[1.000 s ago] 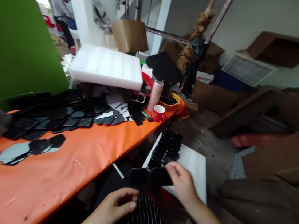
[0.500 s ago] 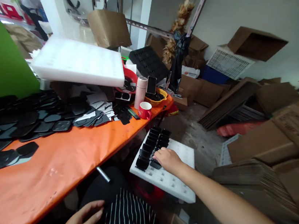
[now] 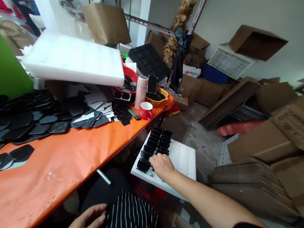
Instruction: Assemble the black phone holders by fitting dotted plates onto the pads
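A white foam tray point(image 3: 182, 157) stands low beside the orange table, with two rows of upright black plastic pieces point(image 3: 144, 165) set in its left part. My right hand point(image 3: 162, 166) reaches over the tray at the near end of the second row. Its fingers are bent together against the row. Whatever they hold is hidden beneath them. Near my lap, my left hand point(image 3: 87, 222) hangs with thumb and fingers apart, nothing between them. Striped black cloth point(image 3: 129, 219) lies over my legs beside it.
The orange table point(image 3: 78, 160) carries piles of black flat pieces point(image 3: 21, 126), a pink bottle point(image 3: 141, 93), a red mug point(image 3: 145, 111) and a yellow basket point(image 3: 165, 100). A metal tube point(image 3: 103, 177) juts out below its edge. Cardboard boxes point(image 3: 302, 122) stack up at right.
My right hand has shifted slightly left along the tray. The dark piece that showed under its fingers is no longer visible there. My left hand has hardly moved; the view has shifted slightly.
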Demonstrator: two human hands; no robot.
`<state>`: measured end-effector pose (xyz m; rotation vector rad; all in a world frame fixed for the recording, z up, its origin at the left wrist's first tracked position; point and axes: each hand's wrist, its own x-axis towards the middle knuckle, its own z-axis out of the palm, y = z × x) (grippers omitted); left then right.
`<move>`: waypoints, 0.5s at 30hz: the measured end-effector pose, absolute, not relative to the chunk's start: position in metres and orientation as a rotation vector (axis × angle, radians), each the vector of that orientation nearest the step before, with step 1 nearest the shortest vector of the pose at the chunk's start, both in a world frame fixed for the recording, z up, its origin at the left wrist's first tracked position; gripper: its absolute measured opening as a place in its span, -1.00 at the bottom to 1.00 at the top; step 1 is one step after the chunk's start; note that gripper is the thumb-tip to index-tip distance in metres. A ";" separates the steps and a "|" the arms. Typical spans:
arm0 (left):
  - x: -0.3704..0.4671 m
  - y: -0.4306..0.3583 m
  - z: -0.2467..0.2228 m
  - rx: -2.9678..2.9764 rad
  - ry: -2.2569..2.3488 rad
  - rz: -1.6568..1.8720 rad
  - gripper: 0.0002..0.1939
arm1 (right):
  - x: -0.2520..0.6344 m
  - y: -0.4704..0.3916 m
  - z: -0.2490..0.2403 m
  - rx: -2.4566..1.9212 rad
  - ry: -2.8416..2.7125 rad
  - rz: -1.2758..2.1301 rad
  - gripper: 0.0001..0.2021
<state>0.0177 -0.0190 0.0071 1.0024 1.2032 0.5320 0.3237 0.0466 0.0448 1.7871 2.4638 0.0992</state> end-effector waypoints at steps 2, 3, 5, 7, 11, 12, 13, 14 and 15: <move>0.016 -0.021 0.005 0.985 1.205 0.540 -0.60 | 0.325 0.043 0.048 1.815 2.453 0.097 -0.79; 0.014 -0.022 0.004 0.976 1.207 0.545 -0.59 | 0.326 0.041 0.051 1.822 2.450 0.098 -0.79; 0.011 -0.023 0.000 0.963 1.212 0.557 -0.59 | 0.330 0.039 0.059 1.880 2.458 0.075 -0.80; 0.009 -0.024 -0.005 0.955 1.220 0.571 -0.58 | 0.333 0.037 0.070 2.032 2.477 0.001 -0.78; 0.006 -0.024 -0.014 0.949 1.222 0.578 -0.57 | 0.338 0.037 0.088 2.329 2.437 -0.145 -0.70; 0.005 -0.024 -0.014 0.947 1.221 0.577 -0.56 | 0.340 0.036 0.090 2.353 2.413 -0.147 -0.66; 0.005 -0.024 -0.014 0.941 1.220 0.576 -0.56 | 0.341 0.035 0.090 2.364 2.394 -0.138 -0.63; 0.005 -0.023 -0.013 0.931 1.221 0.575 -0.55 | 0.342 0.034 0.089 2.365 2.388 -0.119 -0.62; 0.004 -0.023 -0.011 0.919 1.219 0.574 -0.54 | 0.343 0.032 0.087 2.353 2.395 -0.099 -0.63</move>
